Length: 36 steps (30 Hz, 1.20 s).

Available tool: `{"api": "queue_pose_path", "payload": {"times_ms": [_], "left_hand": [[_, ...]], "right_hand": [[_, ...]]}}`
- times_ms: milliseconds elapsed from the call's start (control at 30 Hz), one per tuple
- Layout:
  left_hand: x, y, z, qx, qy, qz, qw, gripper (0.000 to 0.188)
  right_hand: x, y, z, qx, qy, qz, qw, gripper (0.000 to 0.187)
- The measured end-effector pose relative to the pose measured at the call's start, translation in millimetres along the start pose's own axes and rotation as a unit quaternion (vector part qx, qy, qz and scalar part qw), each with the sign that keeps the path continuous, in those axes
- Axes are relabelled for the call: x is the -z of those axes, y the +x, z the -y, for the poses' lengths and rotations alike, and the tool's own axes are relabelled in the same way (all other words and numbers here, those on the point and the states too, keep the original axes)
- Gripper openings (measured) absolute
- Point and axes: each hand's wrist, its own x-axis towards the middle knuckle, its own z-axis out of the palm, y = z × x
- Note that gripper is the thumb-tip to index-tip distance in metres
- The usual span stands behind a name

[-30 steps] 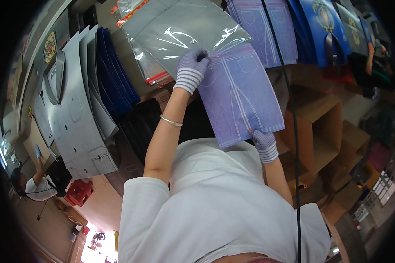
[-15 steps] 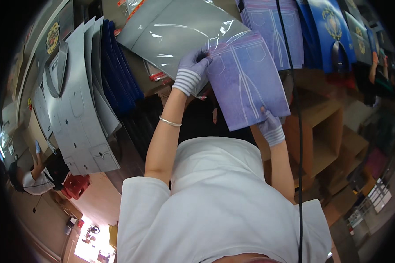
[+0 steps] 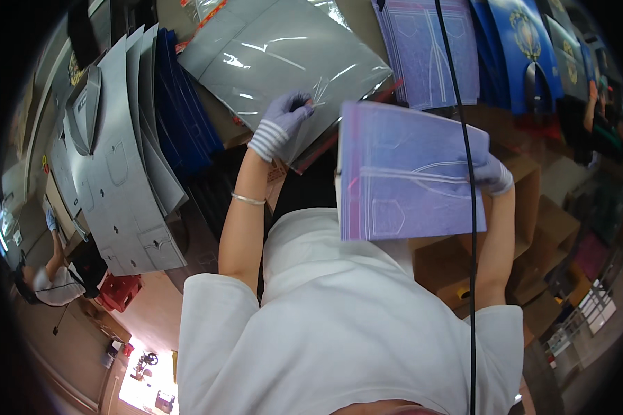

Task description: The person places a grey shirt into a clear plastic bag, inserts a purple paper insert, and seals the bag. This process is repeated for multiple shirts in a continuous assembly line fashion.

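Both my hands wear thin lavender gloves with striped cuffs. At the right, my right hand [image 3: 493, 174] grips the edge of a flat purple packet printed like jeans [image 3: 415, 173], its fingers partly hidden behind it. The packet is held turned sideways in front of my body. My left hand [image 3: 284, 123] is closed in a pinch on the near side of a clear plastic bag [image 3: 339, 76]. That glossy bag lies over grey sheets on the table, and its film creases at my fingertips.
A pile of similar purple packets [image 3: 429, 55] lies beyond, beside blue printed ones [image 3: 522, 48]. Large grey printed sheets [image 3: 121, 187] and dark blue ones [image 3: 183, 117] stand at the left. Cardboard boxes [image 3: 516, 214] are at the right. A black cable [image 3: 473, 290] hangs across the view.
My right hand has swung the purple packet to the right and turned it sideways, away from the plastic bag. My left hand has moved slightly left and down, off the packet.
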Motion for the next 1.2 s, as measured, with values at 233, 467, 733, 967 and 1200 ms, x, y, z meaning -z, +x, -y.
{"api": "queue_pose_path", "payload": {"times_ms": [233, 467, 733, 967, 1200], "left_hand": [[-2.5, -25.1, -10.9, 0.034, 0.046, -0.003, 0.998, 0.018], [-8.1, -14.9, 13.7, 0.049, 0.16, 0.002, 0.986, 0.022], [-18.7, 3.7, -17.6, 0.095, 0.227, 0.03, 0.969, 0.026], [-59.5, 7.9, -33.9, 0.007, 0.294, -0.038, 0.955, 0.022], [-77.2, -19.3, -85.8, -0.094, 0.315, -0.025, 0.944, 0.015]], "right_hand": [[12.2, 52.6, 17.7, 0.004, -0.148, -0.074, 0.986, 0.034], [-23.4, 41.3, 17.5, 0.15, -0.082, -0.255, 0.952, 0.042], [-67.3, 46.6, -18.5, 0.305, -0.03, -0.41, 0.859, 0.03], [-164.9, 108.2, -47.9, 0.311, 0.01, -0.408, 0.858, 0.027], [-156.7, 234.7, -13.7, 0.376, -0.039, -0.064, 0.923, 0.027]]}}
